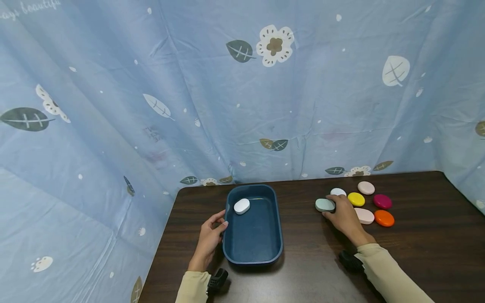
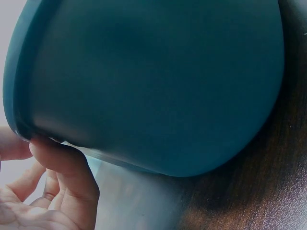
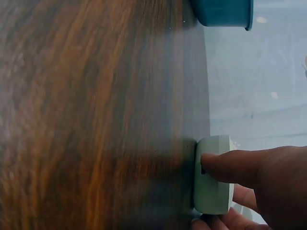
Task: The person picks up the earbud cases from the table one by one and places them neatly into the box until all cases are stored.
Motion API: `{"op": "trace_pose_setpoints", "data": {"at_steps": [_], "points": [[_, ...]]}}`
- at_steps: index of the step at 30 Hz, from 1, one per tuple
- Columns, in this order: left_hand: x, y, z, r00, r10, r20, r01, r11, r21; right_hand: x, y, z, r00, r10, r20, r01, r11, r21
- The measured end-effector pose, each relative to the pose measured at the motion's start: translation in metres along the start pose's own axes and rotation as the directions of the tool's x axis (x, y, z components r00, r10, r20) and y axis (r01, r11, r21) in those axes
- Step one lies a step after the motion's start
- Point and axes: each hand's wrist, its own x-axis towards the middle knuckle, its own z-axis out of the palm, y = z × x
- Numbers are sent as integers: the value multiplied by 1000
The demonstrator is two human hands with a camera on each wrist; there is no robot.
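On the dark wooden table stands a deep blue rectangular tray (image 1: 253, 240) with rounded corners, and a white soap bar (image 1: 241, 206) lies inside it near the far left. My left hand (image 1: 209, 237) pinches the tray's left rim between thumb and fingers; the left wrist view shows the thumb (image 2: 67, 165) against the tray wall. To the right of the tray, my right hand (image 1: 344, 215) holds a pale green oval soap bar (image 1: 324, 205) by its sides. In the right wrist view the thumb presses one side of this soap bar (image 3: 213, 194), which sits on or just above the tabletop.
Around the right hand lie more soap bars: white (image 1: 337, 192), yellow (image 1: 356, 199), pale pink (image 1: 366, 187), magenta (image 1: 382, 201), orange (image 1: 384, 218), and a longer pale pink one (image 1: 364, 216) partly hidden by the hand. A blue patterned curtain (image 1: 212, 105) hangs behind the table.
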Motion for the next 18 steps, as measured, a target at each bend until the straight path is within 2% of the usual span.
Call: {"op": "trace_pose_setpoints", "data": {"at_steps": [10,18], "points": [[1,-1,0,1000,-10,-3,10,1000,2,-2,-4,-3,999,36,41,-37,999,26],[2,0,0,1000,-13,-8,13,1000,3,-9,-13,-5,999,18,34,-20,999,51]]}}
